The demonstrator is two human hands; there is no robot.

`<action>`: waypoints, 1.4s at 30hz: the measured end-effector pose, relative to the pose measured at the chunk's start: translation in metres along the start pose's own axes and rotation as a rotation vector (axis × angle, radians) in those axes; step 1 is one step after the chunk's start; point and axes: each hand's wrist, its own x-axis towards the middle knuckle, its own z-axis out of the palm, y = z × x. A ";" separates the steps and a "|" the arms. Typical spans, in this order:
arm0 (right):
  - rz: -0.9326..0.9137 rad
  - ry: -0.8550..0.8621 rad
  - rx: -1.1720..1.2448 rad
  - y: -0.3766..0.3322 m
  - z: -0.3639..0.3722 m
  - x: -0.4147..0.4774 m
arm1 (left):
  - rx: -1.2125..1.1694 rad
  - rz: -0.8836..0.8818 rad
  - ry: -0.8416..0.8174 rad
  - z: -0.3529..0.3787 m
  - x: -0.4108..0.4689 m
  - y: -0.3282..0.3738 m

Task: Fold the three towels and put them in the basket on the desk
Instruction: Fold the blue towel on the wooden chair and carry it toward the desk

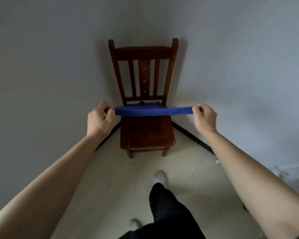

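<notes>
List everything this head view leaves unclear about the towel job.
1. The basket and the desk: outside the head view's frame, nowhere visible.
2. The blue towel: seen edge-on between the left hand and the right hand, so its fold layers cannot be counted.
3. The blue cloth on the chair seat: mostly hidden behind the stretched towel; whether it is the same towel or another is unclear.
4. The pale clutter at the right edge: blurred and cut off.

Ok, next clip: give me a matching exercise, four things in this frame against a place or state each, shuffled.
Things:
1 blue towel
2 wooden chair
3 white shoe
4 left hand

Places or states:
A on the floor tiles
B pinching a towel end
C stretched out, held at both ends
D backed into the room corner

Pairs: 1-C, 2-D, 3-A, 4-B.
</notes>
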 end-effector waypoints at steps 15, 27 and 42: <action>0.117 -0.501 -0.495 0.184 0.051 -0.097 | 0.555 -0.102 -0.467 0.084 -0.129 -0.139; 0.071 -0.609 -0.468 0.193 0.086 -0.031 | 0.523 -0.356 -0.523 0.122 -0.073 -0.149; 0.092 -0.485 -0.243 0.194 0.210 0.182 | 0.343 -0.480 -0.233 0.195 0.122 -0.198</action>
